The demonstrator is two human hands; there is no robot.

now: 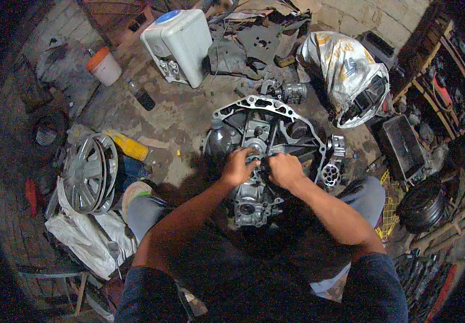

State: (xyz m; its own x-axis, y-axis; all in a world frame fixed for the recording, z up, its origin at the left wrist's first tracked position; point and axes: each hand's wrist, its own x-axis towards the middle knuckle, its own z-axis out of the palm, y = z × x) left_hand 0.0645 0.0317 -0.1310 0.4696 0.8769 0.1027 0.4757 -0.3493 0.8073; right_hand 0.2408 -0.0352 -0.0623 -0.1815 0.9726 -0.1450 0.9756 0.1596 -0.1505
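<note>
A bare-metal transmission housing [251,191] lies between my knees, its wide open bell end with a flat bolt-hole flange facing away from me. My left hand [237,168] rests on the middle of it, thumb and fingers curved round a raised circular part. Close beside it on the right, my right hand [286,170] is closed in a fist over the housing. Whatever that fist holds is hidden under the fingers. A dark plastic bottle [219,139] stands by the left side of the bell.
Metal parts [331,175] sit right of the housing, and a gear assembly [292,92] lies beyond it. A white jerrycan-like container [181,48], a stuffed white sack [345,70] and a bucket with an orange rim [104,65] stand farther off. Wheel covers [88,175] lean at left.
</note>
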